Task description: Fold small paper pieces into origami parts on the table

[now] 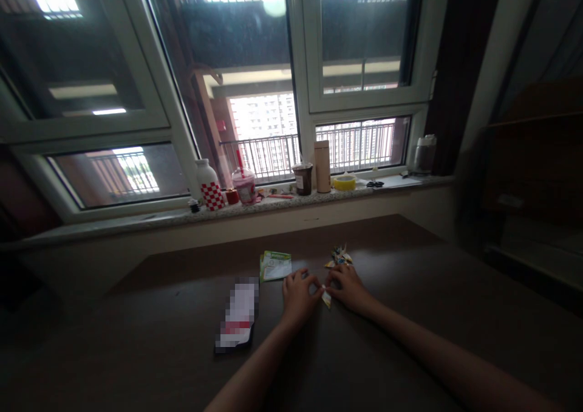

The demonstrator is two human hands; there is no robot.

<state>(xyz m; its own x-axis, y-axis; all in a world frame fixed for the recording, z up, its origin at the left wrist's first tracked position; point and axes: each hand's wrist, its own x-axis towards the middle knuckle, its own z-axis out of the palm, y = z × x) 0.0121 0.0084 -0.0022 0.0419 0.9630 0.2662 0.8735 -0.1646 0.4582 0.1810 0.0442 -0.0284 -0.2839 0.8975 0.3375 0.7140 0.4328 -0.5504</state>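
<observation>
Two-Handed Pinch on Small Paper Piece

The left hand (300,295) and right hand (350,287) pinch the upper end of a small white-and-yellow paper piece (327,299) at the brown, smooth-topped counter (159,321), presumably for steadiness. From it, a multicoloured papery heap (339,257) lies at one o'clock, apparently within easy reach; flat green-and-white packets (277,267) lie at ten.

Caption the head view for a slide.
Left hand and right hand meet at a small white-and-yellow piece over a brown table facing windows.
</observation>
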